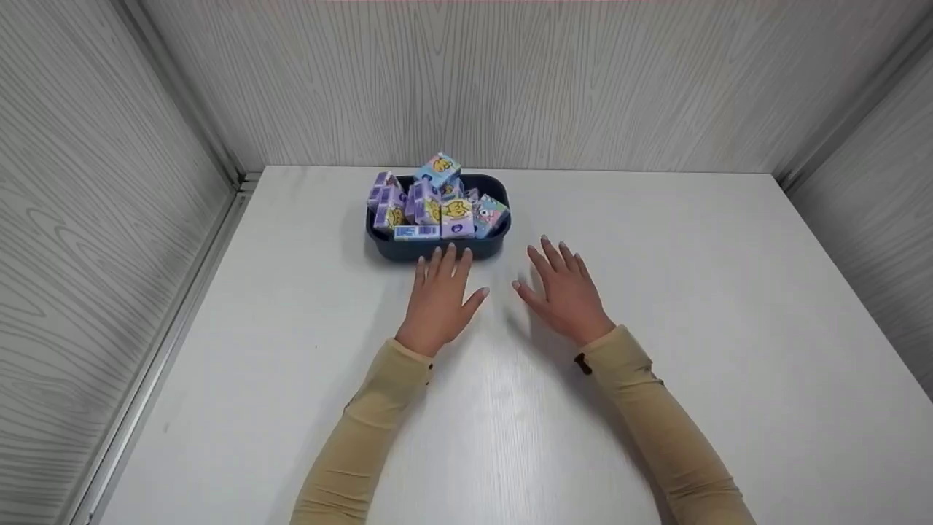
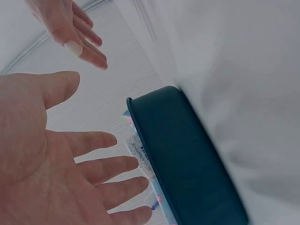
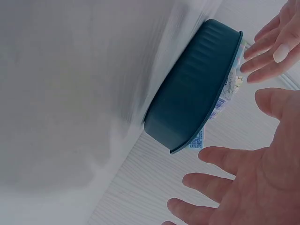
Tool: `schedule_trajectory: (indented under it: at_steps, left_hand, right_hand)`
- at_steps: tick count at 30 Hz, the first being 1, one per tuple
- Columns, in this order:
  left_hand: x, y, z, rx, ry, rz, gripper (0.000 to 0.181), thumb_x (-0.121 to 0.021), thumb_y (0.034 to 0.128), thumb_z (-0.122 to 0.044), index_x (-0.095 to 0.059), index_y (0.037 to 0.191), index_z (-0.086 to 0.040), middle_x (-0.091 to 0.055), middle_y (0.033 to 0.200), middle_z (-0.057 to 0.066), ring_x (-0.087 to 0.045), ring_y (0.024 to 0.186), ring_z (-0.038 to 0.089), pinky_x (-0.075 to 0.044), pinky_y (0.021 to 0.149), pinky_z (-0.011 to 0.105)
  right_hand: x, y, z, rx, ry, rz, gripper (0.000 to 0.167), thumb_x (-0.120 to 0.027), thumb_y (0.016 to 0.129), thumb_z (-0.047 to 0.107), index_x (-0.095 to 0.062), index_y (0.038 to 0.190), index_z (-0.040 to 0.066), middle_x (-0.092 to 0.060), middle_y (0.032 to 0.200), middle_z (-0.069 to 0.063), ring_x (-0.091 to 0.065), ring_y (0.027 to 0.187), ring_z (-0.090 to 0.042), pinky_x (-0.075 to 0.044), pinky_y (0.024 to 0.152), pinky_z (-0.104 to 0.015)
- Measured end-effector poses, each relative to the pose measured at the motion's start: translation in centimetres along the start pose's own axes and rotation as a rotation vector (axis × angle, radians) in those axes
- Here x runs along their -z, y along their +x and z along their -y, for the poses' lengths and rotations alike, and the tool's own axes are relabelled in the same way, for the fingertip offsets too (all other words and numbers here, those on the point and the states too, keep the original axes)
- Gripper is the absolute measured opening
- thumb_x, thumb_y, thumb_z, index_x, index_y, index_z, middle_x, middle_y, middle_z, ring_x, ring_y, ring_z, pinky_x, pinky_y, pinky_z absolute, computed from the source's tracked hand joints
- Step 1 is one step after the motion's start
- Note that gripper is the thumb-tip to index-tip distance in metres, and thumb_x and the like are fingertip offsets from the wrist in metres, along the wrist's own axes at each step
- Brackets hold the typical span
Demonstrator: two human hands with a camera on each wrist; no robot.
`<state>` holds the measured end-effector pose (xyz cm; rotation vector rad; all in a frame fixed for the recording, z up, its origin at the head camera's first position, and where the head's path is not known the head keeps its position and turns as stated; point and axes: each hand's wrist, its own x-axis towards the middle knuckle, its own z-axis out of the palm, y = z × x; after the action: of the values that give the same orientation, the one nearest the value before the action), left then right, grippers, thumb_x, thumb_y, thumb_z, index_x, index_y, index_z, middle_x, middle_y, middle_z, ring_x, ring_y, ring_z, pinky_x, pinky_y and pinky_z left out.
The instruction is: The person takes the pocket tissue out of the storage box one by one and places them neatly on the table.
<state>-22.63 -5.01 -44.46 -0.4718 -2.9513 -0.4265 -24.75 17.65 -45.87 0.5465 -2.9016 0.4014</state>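
A dark teal basket (image 1: 437, 250) full of small purple and blue printed boxes (image 1: 458, 219) stands towards the back of the white table. My left hand (image 1: 437, 302) hovers in front of it with straight, spread fingers, the fingertips near the basket's front wall; whether they touch it I cannot tell from the head view. To the right of the basket, my right hand (image 1: 567, 295) is held with fingers spread and holds nothing. In the left wrist view the basket (image 2: 183, 154) shows beyond the left fingers; in the right wrist view the basket (image 3: 194, 86) is apart from the right hand.
The white table (image 1: 692, 292) reaches to a wood-grain back wall (image 1: 510, 87). Grey panels (image 1: 73, 182) with a metal rail edge stand at the left, and another panel (image 1: 889, 204) stands at the right. One blue box (image 1: 439, 169) lies on top of the pile, above the rim.
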Motion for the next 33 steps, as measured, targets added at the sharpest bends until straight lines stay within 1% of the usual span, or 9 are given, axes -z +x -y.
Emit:
schedule_trajectory:
  at_steps: [3, 7, 12, 18, 20, 23, 26, 29, 33]
  left_hand:
    - [0.2, 0.1, 0.4, 0.0, -0.012, -0.036, 0.068, -0.047, 0.0974, -0.048, -0.031, 0.149, -0.006, -0.028, 0.151, 0.021, -0.024, 0.138, 0.038, -0.013, 0.111, 0.054]
    - [0.6, 0.4, 1.1, 0.012, -0.04, -0.057, 0.067, -0.048, 0.0972, -0.047, -0.032, 0.148, -0.006, -0.03, 0.15, 0.022, -0.025, 0.138, 0.039, -0.014, 0.111, 0.053]
    - [1.4, 1.0, 2.6, 0.049, -0.103, -0.097, 0.066, -0.05, 0.0972, -0.043, -0.032, 0.147, -0.004, -0.032, 0.147, 0.023, -0.029, 0.136, 0.038, -0.018, 0.11, 0.051]
    - [2.6, 1.4, 5.5, 0.138, -0.211, -0.263, 0.06, -0.053, 0.0975, -0.034, -0.036, 0.144, 0.0, -0.043, 0.133, 0.023, -0.046, 0.119, 0.037, -0.038, 0.097, 0.049]
    - [3.0, 1.5, 6.5, 0.169, -0.265, -0.32, 0.057, -0.053, 0.0972, -0.03, -0.039, 0.142, 0.002, -0.044, 0.13, 0.024, -0.048, 0.113, 0.038, -0.041, 0.092, 0.049]
    - [3.3, 1.7, 7.9, 0.234, -0.379, -0.368, 0.052, -0.053, 0.0975, -0.024, -0.039, 0.14, 0.004, -0.041, 0.129, 0.025, -0.05, 0.108, 0.038, -0.042, 0.09, 0.048]
    - [3.2, 1.8, 9.3, 0.317, -0.48, -0.386, 0.05, -0.05, 0.0984, -0.02, -0.036, 0.14, 0.004, -0.038, 0.13, 0.025, -0.052, 0.102, 0.039, -0.042, 0.089, 0.049]
    - [2.6, 2.1, 10.5, 0.399, -0.529, -0.38, 0.051, -0.048, 0.0992, -0.019, -0.032, 0.141, 0.004, -0.036, 0.131, 0.026, -0.052, 0.1, 0.041, -0.041, 0.09, 0.05]
    - [1.3, 2.7, 11.7, 0.46, -0.575, -0.319, 0.057, -0.045, 0.1, -0.022, -0.024, 0.144, 0.006, -0.032, 0.136, 0.028, -0.047, 0.114, 0.043, -0.037, 0.097, 0.05]
  right_hand:
    - [0.1, 0.0, -0.2, 0.0, 0.01, -0.008, 0.07, -0.04, 0.096, 0.056, -0.034, 0.149, 0.011, -0.024, 0.154, -0.014, -0.018, 0.141, -0.036, -0.013, 0.111, -0.053]
    - [0.5, 0.1, -0.4, -0.012, 0.022, -0.005, 0.07, -0.04, 0.096, 0.056, -0.034, 0.149, 0.01, -0.024, 0.155, -0.014, -0.018, 0.141, -0.036, -0.013, 0.111, -0.053]
    - [1.1, 0.2, -0.8, -0.034, 0.03, -0.006, 0.071, -0.04, 0.096, 0.057, -0.032, 0.149, 0.011, -0.022, 0.155, -0.014, -0.016, 0.141, -0.036, -0.011, 0.111, -0.052]
    - [1.1, 0.3, -1.4, -0.032, 0.025, -0.02, 0.07, -0.039, 0.097, 0.057, -0.032, 0.149, 0.011, -0.021, 0.155, -0.014, -0.016, 0.141, -0.037, -0.011, 0.111, -0.052]
    - [1.1, 0.4, -1.5, -0.033, 0.024, -0.022, 0.07, -0.038, 0.097, 0.057, -0.032, 0.15, 0.011, -0.021, 0.155, -0.014, -0.016, 0.141, -0.037, -0.011, 0.111, -0.052]
    - [1.0, 0.4, -1.6, -0.037, 0.031, -0.019, 0.071, -0.038, 0.097, 0.057, -0.031, 0.15, 0.011, -0.021, 0.156, -0.014, -0.016, 0.141, -0.036, -0.011, 0.111, -0.052]
    - [1.0, 0.4, -1.5, -0.036, 0.035, -0.018, 0.071, -0.039, 0.096, 0.057, -0.032, 0.15, 0.011, -0.021, 0.156, -0.013, -0.016, 0.141, -0.036, -0.012, 0.112, -0.051]
    - [0.9, 0.4, -1.4, -0.031, 0.043, -0.015, 0.071, -0.039, 0.096, 0.057, -0.033, 0.149, 0.009, -0.021, 0.156, -0.013, -0.017, 0.141, -0.036, -0.013, 0.112, -0.05]
    - [0.8, 0.3, -1.4, -0.028, 0.045, -0.008, 0.07, -0.041, 0.096, 0.056, -0.036, 0.147, 0.008, -0.022, 0.155, -0.014, -0.018, 0.141, -0.036, -0.014, 0.112, -0.048]
